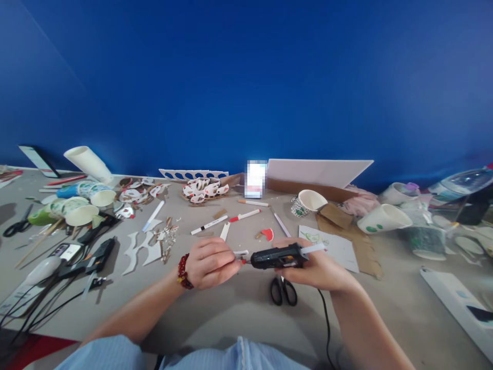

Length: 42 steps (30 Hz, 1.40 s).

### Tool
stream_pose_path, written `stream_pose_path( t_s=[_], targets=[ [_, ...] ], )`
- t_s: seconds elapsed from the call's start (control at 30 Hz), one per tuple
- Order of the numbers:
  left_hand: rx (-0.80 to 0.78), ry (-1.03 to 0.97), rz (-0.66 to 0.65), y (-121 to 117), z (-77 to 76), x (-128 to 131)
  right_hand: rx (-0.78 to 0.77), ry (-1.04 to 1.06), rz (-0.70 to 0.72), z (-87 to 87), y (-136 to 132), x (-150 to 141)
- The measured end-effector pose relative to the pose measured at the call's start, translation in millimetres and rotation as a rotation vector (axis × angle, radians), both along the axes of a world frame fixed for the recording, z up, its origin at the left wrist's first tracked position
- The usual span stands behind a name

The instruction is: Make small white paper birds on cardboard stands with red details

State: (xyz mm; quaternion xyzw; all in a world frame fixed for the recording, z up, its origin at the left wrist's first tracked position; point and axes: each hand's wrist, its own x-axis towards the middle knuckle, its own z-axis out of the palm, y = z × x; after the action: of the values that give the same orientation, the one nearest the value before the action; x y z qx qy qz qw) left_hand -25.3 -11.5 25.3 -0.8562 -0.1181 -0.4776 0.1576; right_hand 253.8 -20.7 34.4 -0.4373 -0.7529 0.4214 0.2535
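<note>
A black hot glue gun (pixel 279 256) lies on its side in my right hand (pixel 321 270), its nozzle pointing left and a white glue stick (pixel 315 248) jutting from its back. My left hand (pixel 211 262), with a red bead bracelet at the wrist, pinches a small white piece with a bit of red (pixel 241 254). The nozzle tip is close to this piece; whether they touch I cannot tell. Below the gun, black-handled scissors (pixel 283 292) rest on the table. A red and white paper cutout (pixel 267 235) lies just beyond the gun.
Markers (pixel 209 225), a paper cup (pixel 307 203) and a lit phone (pixel 256 180) stand or lie ahead. Cut paper pieces (pixel 205 189) are heaped near the wall. A second glue gun (pixel 98 257) and cables are on the left. The gun's cord (pixel 326 324) hangs toward me.
</note>
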Motion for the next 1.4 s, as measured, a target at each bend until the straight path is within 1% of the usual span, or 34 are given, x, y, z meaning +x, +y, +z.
stream_pose_path(
  t_s=[0.2,0.33,0.37,0.4,0.43,0.5,0.57,0.6,0.63,0.7,0.73,0.77,0.83,0.9,1.0,1.1,1.17,1.3,1.4],
  targets=[
    [0.005,-0.009,-0.014,1,-0.5,1,-0.023,0.045,0.068,4.7,0,-3],
    [0.005,-0.042,0.020,1,-3.3,1,-0.040,0.035,0.258,15.4,0,-3],
    [0.003,-0.049,0.021,1,-4.4,1,-0.043,0.025,0.284,17.5,0,-2],
    [-0.001,-0.052,0.018,1,-5.8,0,-0.045,0.015,0.268,18.6,0,1],
    [-0.008,-0.061,0.012,2,-7.4,-1,-0.052,0.005,0.201,18.7,-1,4],
    [-0.046,-0.075,0.008,4,-11.4,-4,-0.087,-0.017,-0.019,15.7,-1,16],
    [-0.099,-0.085,0.018,6,-16.1,-7,-0.103,-0.083,-0.226,9.3,-2,31],
    [-0.123,-0.087,0.025,6,-18.6,-8,-0.076,-0.143,-0.302,5.2,-2,40],
    [-0.143,-0.088,0.034,7,-20.9,-9,-0.017,-0.218,-0.382,0.6,-2,48],
    [-0.178,-0.087,0.046,8,-25.2,-10,0.149,-0.385,-0.548,-10.3,-4,63],
    [-0.198,-0.082,0.049,8,-27.2,-11,0.220,-0.458,-0.594,-16.7,-7,69],
    [-0.216,-0.071,0.048,8,-29.0,-11,0.266,-0.521,-0.596,-23.6,-10,74],
    [-0.248,-0.039,0.049,8,-32.7,-13,0.296,-0.604,-0.524,-38.5,-21,83],
    [-0.276,-0.013,0.060,6,-36.9,-17,0.285,-0.672,-0.508,-53.0,-34,91],
    [-0.352,-0.031,0.093,2,-44.6,-22,0.248,-0.739,-0.529,-70.3,-56,105],
    [-0.471,-0.066,0.121,-4,-53.4,-27,0.222,-0.774,-0.542,-81.5,-72,119],
    [-0.548,-0.090,0.126,-7,-58.1,-27,0.223,-0.804,-0.568,-87.8,-78,127],
    [-0.701,-0.173,0.118,-12,-60.6,-23,0.243,-0.819,-0.636,-100.7,-80,141],
    [-0.891,-0.250,0.149,-13,-59.2,-19,0.262,-0.802,-0.594,-102.2,-77,151]
  ],
)
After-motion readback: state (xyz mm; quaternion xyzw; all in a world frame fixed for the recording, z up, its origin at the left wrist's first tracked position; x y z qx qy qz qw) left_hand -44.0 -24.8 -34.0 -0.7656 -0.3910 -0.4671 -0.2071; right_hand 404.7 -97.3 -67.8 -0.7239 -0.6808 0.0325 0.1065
